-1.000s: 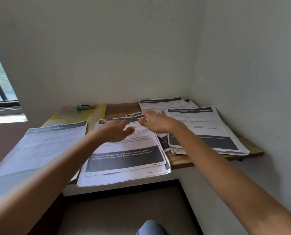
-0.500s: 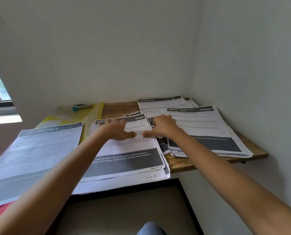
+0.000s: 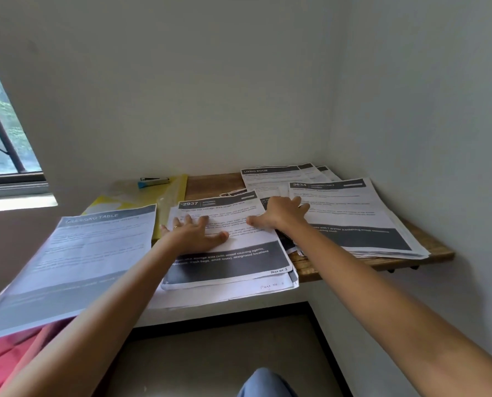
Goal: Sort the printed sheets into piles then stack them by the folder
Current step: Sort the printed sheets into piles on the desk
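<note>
At frame centre our left hand (image 3: pixel 194 234) lies flat, grip wide, on the white printed sheet headed KITCHEN (image 3: pixel 230 263) atop the middle pile (image 3: pixel 239 293) on the brown wooden surface (image 3: pixel 213 181). Our right hand (image 3: pixel 279 214), grip equally wide, rests across that sheet's right edge; the yellow plastic folder (image 3: pixel 178 186) lies above and left of both

Soft daylight from the window (image 3: pixel 6 133) at left, dim corner, blurred wide-angle edges

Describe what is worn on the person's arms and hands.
The left hand wears a thin ring on one finger. The right hand shows no ring. No sleeves, gloves or watch are in view on either arm.
</note>
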